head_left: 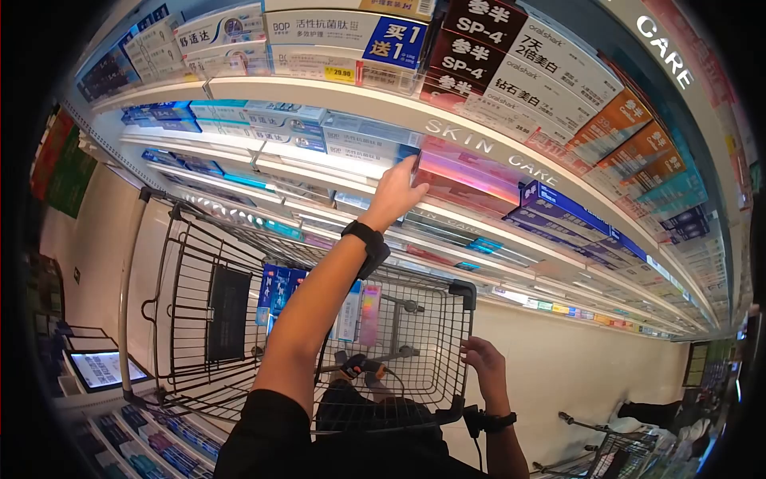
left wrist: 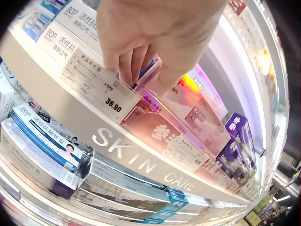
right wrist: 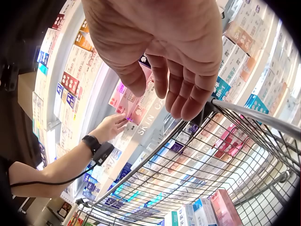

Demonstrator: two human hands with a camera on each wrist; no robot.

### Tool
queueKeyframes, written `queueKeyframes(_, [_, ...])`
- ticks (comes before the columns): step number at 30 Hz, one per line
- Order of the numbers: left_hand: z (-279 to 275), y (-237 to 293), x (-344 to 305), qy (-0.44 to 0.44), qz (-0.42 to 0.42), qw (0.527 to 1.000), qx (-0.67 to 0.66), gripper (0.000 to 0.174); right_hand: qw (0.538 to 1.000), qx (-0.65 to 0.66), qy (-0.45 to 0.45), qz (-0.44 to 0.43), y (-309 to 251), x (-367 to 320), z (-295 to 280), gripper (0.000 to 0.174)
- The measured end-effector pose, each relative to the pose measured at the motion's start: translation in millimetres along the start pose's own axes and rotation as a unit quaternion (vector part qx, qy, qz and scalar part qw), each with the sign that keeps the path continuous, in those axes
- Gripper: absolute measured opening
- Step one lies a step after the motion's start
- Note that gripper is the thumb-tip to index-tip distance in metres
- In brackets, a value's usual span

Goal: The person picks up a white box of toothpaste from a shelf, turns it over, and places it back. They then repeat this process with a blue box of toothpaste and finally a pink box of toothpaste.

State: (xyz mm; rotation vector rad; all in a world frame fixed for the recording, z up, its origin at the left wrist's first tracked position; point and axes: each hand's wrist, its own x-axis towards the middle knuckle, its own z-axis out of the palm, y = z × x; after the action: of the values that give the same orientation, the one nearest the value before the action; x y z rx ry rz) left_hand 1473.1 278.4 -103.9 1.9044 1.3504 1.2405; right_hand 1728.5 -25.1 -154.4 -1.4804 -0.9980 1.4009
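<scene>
My left hand (head_left: 392,195) reaches to the shelf and pinches the near end of a pink, shiny toothpaste box (head_left: 471,173). In the left wrist view, the thumb lies on the front of the pink toothpaste box (left wrist: 190,101) while the other fingers bend behind its end. Beneath it are more reddish-pink boxes (left wrist: 160,127) bearing a price tag. My right hand (head_left: 484,366) hangs beside the shopping cart's corner with nothing in it, its fingers loosely bent. The right wrist view shows that hand (right wrist: 155,52) over the cart rim (right wrist: 254,113).
The wire shopping cart (head_left: 431,335) stands between me and the shelf, with several toothpaste boxes (head_left: 349,315) inside. White boxes (head_left: 371,140) and purple-blue boxes (head_left: 566,211) flank the pink ones. The lit "SKIN CARE" shelf edge (left wrist: 89,127) runs just below the left hand. Another cart (head_left: 614,455) is at lower right.
</scene>
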Motion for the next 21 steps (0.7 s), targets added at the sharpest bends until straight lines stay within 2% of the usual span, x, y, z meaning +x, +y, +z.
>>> queueKeyframes(10, [17,-4,-3,0.094,0.030,0.994,-0.044,0.055,1.000,-0.019,-0.016,0.003,0,-4,6,0.034])
queueKeyframes(16, [15,5,-4,0.080,0.048,0.996,0.003,0.057,1.000,-0.020,-0.012,0.013,5,-7,11,0.034])
queueKeyframes(21, [14,5,-5,0.075,0.052,0.996,-0.012,0.058,0.999,-0.029,-0.010,0.019,7,-11,9,0.034])
